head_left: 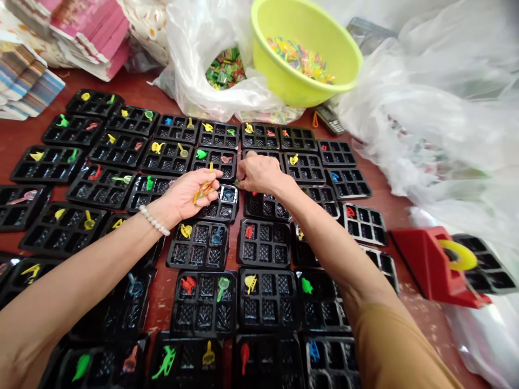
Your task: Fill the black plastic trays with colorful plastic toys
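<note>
In the middle, my left hand (197,193) is palm up, its fingers curled around several small plastic toy pieces (205,189) in yellow, orange and green. My right hand (259,172) reaches over the black trays beside it, fingertips pinched together and pointing down. What they hold, if anything, is too small to make out. Just below my left fingers lies a black compartment tray (222,212) with a blue piece in it. Another tray (213,162) behind my hands holds a green figure (201,154) and a reddish round-headed piece with a handle (226,159).
Rows of similar trays (264,254) cover the red table, many with small coloured toys. Behind them stand a plastic bag (190,81) of green packets and a yellow-green basin (344,65) of coloured pieces. A red tape dispenser (425,259) sits right, near plastic bags (405,108).
</note>
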The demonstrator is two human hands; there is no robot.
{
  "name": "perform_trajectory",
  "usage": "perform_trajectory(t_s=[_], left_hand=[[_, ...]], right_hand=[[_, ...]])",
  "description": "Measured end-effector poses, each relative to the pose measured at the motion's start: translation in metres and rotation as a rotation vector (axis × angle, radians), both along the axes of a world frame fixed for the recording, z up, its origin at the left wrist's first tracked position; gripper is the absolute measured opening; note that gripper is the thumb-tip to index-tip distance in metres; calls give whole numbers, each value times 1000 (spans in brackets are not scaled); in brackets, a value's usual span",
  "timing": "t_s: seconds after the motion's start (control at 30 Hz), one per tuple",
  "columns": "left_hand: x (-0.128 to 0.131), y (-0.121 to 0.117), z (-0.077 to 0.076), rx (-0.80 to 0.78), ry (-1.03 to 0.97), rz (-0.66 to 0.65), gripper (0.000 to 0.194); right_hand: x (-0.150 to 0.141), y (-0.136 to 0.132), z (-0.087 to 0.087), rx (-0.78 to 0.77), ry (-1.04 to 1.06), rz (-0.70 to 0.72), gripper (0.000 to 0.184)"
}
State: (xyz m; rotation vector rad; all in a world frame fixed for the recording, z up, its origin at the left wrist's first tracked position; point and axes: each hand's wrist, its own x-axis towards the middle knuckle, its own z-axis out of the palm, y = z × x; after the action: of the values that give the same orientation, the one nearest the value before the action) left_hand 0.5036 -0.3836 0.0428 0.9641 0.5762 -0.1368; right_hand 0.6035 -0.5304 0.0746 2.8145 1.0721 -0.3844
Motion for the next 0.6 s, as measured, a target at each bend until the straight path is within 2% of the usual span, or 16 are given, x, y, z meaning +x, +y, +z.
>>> perform_trajectory(t_s=[0.17,0.37,0.47,0.6], left_hand=[[0,-1,2,-3,8,5,19],[1,-3,3,-1,13,18,19],[2,-3,3,4,14,12,20],[6,-3,4,-2,15,6,20]], right_hand=[[0,-10,1,69,39,-70,15],[31,-45,2,281,40,-200,13],[40,-49,4,234,52,-172,14],[32,-35,6,94,18,-102,18]])
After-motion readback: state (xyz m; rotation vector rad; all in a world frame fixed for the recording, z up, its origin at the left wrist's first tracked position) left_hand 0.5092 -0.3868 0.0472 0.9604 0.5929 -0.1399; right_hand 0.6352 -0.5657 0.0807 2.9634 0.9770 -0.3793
